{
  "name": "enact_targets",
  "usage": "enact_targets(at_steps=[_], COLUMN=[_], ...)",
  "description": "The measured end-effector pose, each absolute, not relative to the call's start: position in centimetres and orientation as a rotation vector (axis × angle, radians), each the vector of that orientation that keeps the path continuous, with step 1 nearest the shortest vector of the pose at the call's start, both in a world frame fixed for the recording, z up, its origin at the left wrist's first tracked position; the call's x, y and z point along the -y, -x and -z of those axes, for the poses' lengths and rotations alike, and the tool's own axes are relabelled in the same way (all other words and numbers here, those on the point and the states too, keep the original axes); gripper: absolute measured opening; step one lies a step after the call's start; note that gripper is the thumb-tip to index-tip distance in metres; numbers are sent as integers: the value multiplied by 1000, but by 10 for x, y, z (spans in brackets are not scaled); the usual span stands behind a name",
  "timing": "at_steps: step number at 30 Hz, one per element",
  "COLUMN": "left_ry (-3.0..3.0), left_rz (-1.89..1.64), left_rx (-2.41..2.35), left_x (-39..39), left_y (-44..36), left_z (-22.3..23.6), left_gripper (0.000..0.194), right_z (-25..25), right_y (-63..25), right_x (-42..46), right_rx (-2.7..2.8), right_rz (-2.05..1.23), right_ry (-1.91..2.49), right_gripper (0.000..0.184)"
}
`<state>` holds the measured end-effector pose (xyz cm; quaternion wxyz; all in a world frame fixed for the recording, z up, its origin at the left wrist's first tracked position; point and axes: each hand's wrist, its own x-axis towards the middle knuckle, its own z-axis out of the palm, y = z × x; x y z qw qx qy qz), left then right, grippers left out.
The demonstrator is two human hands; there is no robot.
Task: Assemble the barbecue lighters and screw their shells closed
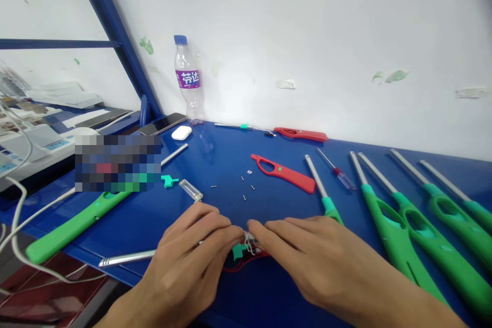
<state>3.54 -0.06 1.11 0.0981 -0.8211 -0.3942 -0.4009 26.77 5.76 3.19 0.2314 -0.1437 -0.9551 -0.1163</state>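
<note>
Lighter (263,254), red shell open, is sitting on the near side of the blue table (261,297), directly between the hands, probably because its small innards are needing control from both sides. Left hand (196,253) is grasping it from one side, right hand (319,256) from the other, fingertips bunching over the middle; exact contacts are hiding, can't tell which bit each is pinching. Green trigger (239,252) and white wires (250,247) are showing just below the fingertips. Metal tube (126,258) is sticking out past the left hand; can't see whether it's joined. Loose red shell half (284,173) is lying farther out, screws (244,198) scattering nearby, likely parked within reach yet outside the working spot. Screwdriver (344,178) is resting off to the right, apparently leaving both hands free. Green lighters (442,259) are lying side by side on the right, tips pointing away, presumably keeping the middle usable
</note>
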Motion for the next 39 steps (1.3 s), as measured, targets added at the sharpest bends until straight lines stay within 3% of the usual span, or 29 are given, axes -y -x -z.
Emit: enact_targets(at_steps=[9, 16, 23, 39], left_ry=[2385, 2337, 2400, 2463], left_rz=[1151, 1022, 932, 886], left_rx=[1289, 1444, 1415, 1440], left_x=[7, 26, 26, 28], left_y=[-35, -27, -30, -26], left_z=[-11, -10, -1, 3], left_gripper=[34, 29, 25, 28], right_z=[-42, -35, -32, -33], right_y=[-267, -271, -272, -275], right_x=[-62, -68, -73, -75], right_rx=[2699, 2723, 2753, 2779], right_rz=[152, 193, 80, 92], right_ry=[574, 564, 581, 576], right_gripper=[15, 39, 21, 28])
